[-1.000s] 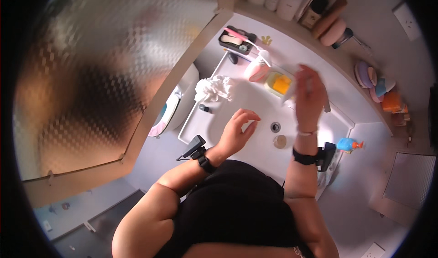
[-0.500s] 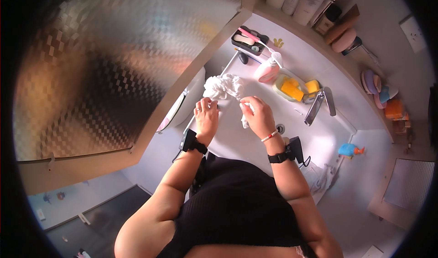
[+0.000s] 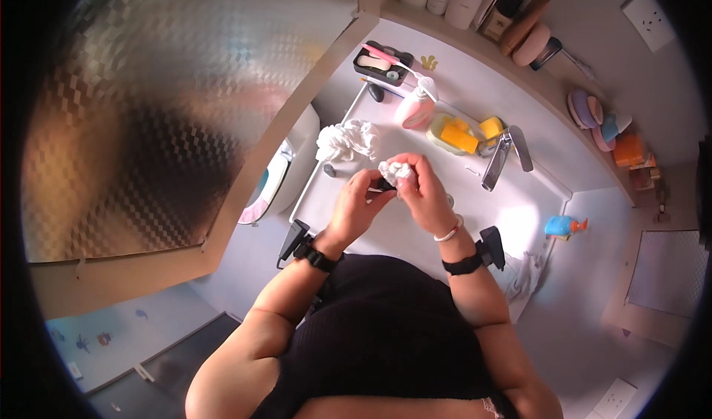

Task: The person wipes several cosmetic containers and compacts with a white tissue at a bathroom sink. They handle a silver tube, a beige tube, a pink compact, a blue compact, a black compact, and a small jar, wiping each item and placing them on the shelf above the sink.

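Note:
Both hands meet over the white washbasin [image 3: 415, 230]. My right hand [image 3: 426, 200] is closed around a small bunched white cloth [image 3: 395, 171], which shows above its fingers. Close beside it, my left hand [image 3: 356, 205] pinches a small black object [image 3: 385, 185] against the cloth's underside; its kind is hidden by the fingers. A larger crumpled white cloth [image 3: 348, 140] lies on the basin's left rim, apart from both hands. Just below that heap sits a small dark rounded piece [image 3: 329, 170].
Along the back stand a pink pump bottle [image 3: 415, 110], a dish of yellow sponges [image 3: 460, 137], a black tray [image 3: 383, 62] and the chrome faucet [image 3: 498, 163]. A blue bottle [image 3: 561, 226] is at right. Toiletries fill the shelf [image 3: 415, 11]. A patterned glass door [image 3: 185, 122] borders the left.
My left hand has left the heaped cloth and come in beside my right hand. The white piece that hung from my right hand is now bunched up. The camera view has shifted slightly.

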### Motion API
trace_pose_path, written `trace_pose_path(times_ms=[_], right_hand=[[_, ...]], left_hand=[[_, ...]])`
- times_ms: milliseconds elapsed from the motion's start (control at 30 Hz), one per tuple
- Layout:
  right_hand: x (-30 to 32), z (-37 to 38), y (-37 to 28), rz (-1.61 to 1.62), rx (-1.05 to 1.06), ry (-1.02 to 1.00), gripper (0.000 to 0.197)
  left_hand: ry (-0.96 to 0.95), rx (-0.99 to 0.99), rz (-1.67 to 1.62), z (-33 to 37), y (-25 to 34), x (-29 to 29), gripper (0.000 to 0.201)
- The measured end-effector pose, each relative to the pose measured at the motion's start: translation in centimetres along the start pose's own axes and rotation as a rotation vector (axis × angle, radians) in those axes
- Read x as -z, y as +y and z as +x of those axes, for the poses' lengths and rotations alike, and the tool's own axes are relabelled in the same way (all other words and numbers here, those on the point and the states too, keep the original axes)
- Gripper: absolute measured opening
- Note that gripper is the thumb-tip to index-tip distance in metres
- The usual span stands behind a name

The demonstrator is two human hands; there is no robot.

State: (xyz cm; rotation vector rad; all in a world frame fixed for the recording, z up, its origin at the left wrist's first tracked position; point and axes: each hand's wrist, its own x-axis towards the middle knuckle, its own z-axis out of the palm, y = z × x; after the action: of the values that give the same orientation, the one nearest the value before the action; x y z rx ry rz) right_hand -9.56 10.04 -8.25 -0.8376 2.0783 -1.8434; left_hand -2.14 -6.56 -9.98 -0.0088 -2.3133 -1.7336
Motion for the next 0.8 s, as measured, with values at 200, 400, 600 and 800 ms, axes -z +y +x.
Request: trace_pose_path(times_ms=[200, 400, 600, 800], right_hand=[[1.6, -2.7, -4.2, -0.118, 0.03, 0.06, 0.026], [3.7, -4.2, -6.4, 0.153, -0.185, 0.151, 0.018], [3.9, -4.8, -9.0, 0.298, -0.195, 0.083, 0.033], [3.6, -5.5, -10.2, -0.248, 0.064, -0.005, 0.039]], left_hand=[[0.049, 0.088, -0.506, -0.4, 2.8, 0.4, 0.033], [0.007, 0.1, -0.733, 0.8, 4.4, 2.1, 0.036], [-0.172, 0.155, -0.766, 0.1, 5.4, 0.5, 0.039], [-0.048, 0.094, -0.813, 0.6, 5.4, 0.7, 0.038]])
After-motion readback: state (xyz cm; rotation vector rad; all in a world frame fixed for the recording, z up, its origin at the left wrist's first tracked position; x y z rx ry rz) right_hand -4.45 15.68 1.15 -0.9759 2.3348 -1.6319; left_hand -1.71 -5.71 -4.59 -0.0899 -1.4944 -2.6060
